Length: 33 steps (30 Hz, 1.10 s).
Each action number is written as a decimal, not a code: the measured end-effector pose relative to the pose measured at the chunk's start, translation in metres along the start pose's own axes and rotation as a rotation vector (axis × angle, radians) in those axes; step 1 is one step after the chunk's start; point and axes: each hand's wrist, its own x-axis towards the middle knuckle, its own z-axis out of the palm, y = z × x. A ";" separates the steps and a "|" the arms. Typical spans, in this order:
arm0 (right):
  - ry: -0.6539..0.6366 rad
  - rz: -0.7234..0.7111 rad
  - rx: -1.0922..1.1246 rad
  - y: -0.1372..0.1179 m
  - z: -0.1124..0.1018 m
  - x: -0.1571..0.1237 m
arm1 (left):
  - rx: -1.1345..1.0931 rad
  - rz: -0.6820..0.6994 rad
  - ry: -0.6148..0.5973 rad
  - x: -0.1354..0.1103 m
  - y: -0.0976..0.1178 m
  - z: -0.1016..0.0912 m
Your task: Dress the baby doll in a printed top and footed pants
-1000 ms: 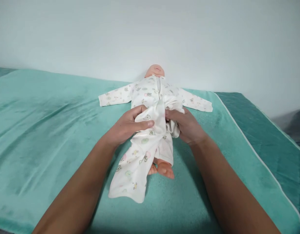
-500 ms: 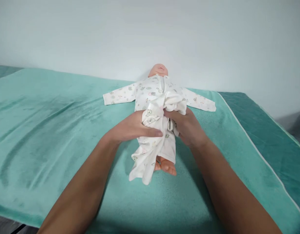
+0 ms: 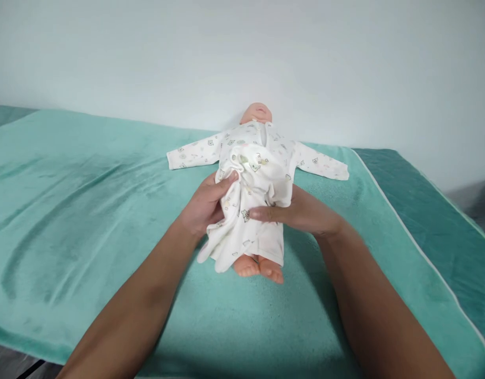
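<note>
A baby doll (image 3: 256,112) lies on its back, its head toward the wall and its arms spread wide. It wears a white, animal-print long-sleeved top (image 3: 195,153) and matching pants (image 3: 272,243), with bare feet (image 3: 272,269) showing below. Bunched over its belly and legs is a white printed baby garment (image 3: 246,181); its exact kind I cannot make out. My left hand (image 3: 206,205) grips its left side, thumb on top. From the right, my right hand (image 3: 301,210) holds it with the thumb across the front and the fingers hidden behind cloth.
A light green plush blanket (image 3: 88,226) with a pale edge covers the surface under the doll. Darker teal fabric (image 3: 435,210) shows at the right. A plain pale wall (image 3: 242,52) rises right behind the doll's head.
The garment has been spread wider and its hanging end has shifted left and up, uncovering both feet. My left hand moved left; my right thumb came round to the garment's front.
</note>
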 end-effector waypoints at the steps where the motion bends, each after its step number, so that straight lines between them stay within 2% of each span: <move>1: 0.037 0.000 0.023 0.002 0.001 0.000 | -0.008 -0.013 0.005 -0.001 0.001 0.000; 4: 0.173 -0.004 0.100 0.009 0.004 0.002 | -0.013 -0.030 -0.035 -0.002 -0.001 -0.006; 9: 0.345 -0.066 0.103 0.016 0.010 0.007 | 0.089 -0.017 -0.245 -0.002 -0.002 -0.023; 12: 0.366 -0.082 0.049 0.014 0.012 0.007 | 0.169 -0.019 -0.256 -0.004 0.004 -0.028; 15: 0.324 -0.070 -0.038 0.009 0.009 0.006 | 0.231 -0.031 -0.252 -0.007 0.011 -0.024; 17: 0.268 -0.065 -0.099 0.006 0.006 0.004 | 0.245 -0.024 -0.196 -0.009 0.013 -0.019; 22: 0.157 0.051 -0.284 0.000 0.005 0.001 | 0.070 0.082 0.080 -0.031 0.008 0.001; 24: 0.137 0.065 -0.367 0.000 0.007 0.001 | 0.019 0.056 0.135 -0.049 0.004 0.012; 29: 0.086 -0.053 -0.581 -0.002 0.011 -0.001 | -0.094 -0.028 0.319 -0.096 -0.005 0.047; 33: 0.022 -0.041 -0.727 -0.003 0.010 -0.003 | -0.223 -0.071 0.455 -0.125 -0.013 0.077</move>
